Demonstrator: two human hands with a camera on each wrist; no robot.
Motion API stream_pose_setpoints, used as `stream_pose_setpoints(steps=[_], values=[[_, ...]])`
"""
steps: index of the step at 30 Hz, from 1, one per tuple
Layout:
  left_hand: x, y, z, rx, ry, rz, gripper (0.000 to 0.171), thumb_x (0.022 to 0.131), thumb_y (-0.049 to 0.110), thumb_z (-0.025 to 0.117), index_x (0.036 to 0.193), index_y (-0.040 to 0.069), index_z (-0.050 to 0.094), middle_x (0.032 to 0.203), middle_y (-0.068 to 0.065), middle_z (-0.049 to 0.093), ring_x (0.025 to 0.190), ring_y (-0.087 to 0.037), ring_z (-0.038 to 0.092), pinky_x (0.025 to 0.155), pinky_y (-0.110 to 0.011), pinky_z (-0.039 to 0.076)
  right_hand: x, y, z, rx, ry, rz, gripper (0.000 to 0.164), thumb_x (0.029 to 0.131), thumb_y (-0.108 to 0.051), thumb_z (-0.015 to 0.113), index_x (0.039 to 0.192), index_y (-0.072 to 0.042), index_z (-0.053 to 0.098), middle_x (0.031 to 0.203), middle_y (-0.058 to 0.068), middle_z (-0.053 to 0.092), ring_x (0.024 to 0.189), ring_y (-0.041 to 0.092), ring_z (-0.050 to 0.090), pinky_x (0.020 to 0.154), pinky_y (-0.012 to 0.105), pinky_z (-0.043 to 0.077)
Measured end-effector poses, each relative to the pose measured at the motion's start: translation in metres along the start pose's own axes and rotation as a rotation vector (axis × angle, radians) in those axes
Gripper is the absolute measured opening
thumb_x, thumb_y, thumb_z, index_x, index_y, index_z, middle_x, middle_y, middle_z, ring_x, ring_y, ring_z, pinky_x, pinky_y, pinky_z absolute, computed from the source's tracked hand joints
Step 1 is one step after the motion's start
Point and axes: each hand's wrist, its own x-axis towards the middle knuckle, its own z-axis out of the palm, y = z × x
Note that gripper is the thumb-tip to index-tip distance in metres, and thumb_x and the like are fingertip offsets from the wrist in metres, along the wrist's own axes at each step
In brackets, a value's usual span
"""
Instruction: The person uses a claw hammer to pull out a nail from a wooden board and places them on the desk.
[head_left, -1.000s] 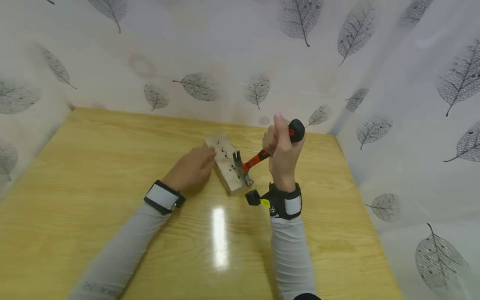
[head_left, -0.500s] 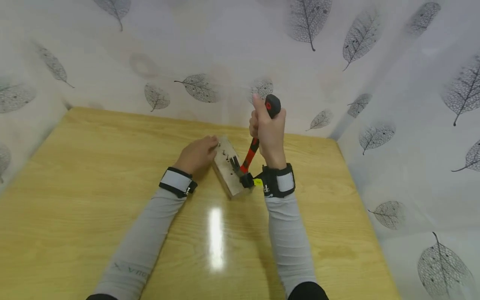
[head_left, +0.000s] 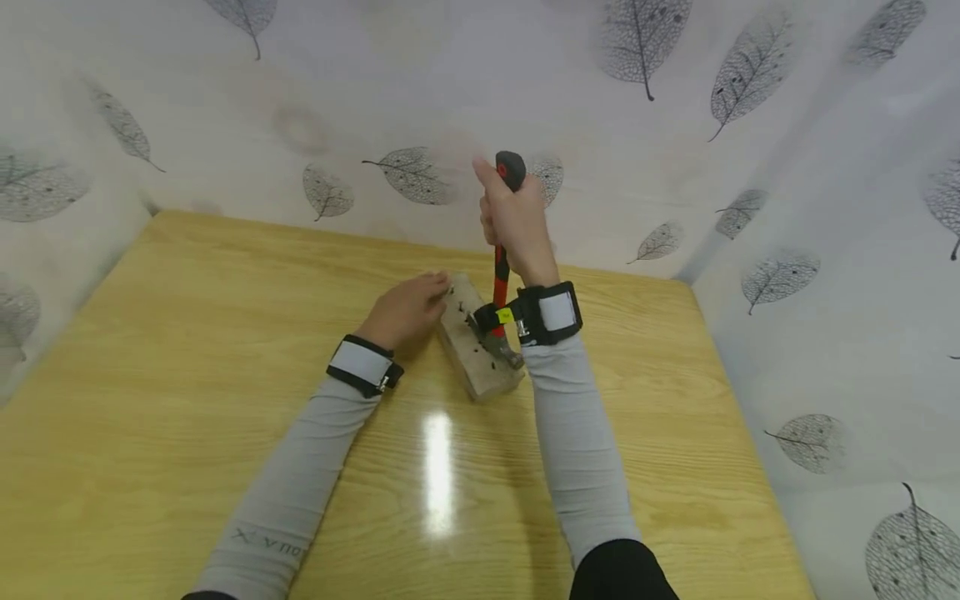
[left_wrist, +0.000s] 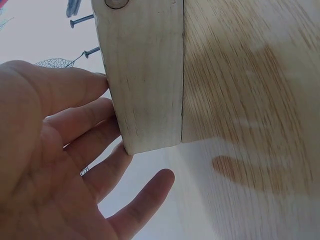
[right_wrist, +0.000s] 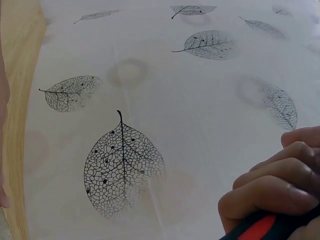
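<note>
In the head view, a pale wooden block (head_left: 487,379) lies on the table, several dark nails (left_wrist: 82,21) standing out of its top. My right hand (head_left: 517,221) grips the black-and-red handle of a claw hammer (head_left: 501,287), thumb up along its end. The hammer's head (head_left: 512,354) rests on the block, claw toward the nails; the wrist camera partly covers it. My left hand (head_left: 408,312) touches the block's far left edge. The left wrist view shows its fingertips (left_wrist: 107,107) against one edge, little finger apart. In the right wrist view, curled fingers (right_wrist: 272,195) wrap the handle.
The light wooden table (head_left: 247,350) spreads around the block. A pale wall covering with leaf prints (head_left: 420,100) rises just behind the table and along its right side (head_left: 795,350).
My right hand has swung left and up, bringing the hammer handle from a rightward slant to nearly upright. The left hand has shifted slightly right and away along the block's edge.
</note>
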Motion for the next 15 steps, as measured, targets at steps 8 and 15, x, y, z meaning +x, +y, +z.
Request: stream_pose_setpoints(steps=[8, 15], values=[[0.003, 0.0, 0.0, 0.006, -0.007, -0.002, 0.046, 0.107, 0.02, 0.051, 0.151, 0.009, 0.048, 0.161, -0.005, 0.039, 0.15, -0.029, 0.035, 0.122, -0.047, 0.03, 0.032, 0.014, 0.02, -0.238, 0.026, 0.085, 0.052, 0.103, -0.042, 0.058, 0.061, -0.014, 0.044, 0.047, -0.004, 0.034, 0.035, 0.01, 0.027, 0.039, 0.026, 0.024], [0.004, -0.002, 0.0, -0.031, -0.015, 0.017, 0.053, 0.1, 0.007, 0.054, 0.152, 0.004, 0.044, 0.16, -0.01, 0.04, 0.149, -0.033, 0.035, 0.121, -0.048, 0.031, 0.038, 0.023, 0.036, -0.454, 0.026, 0.032, 0.055, 0.102, -0.051, 0.055, 0.062, -0.015, 0.043, 0.048, -0.005, 0.034, 0.035, 0.011, 0.031, 0.038, 0.026, 0.028]])
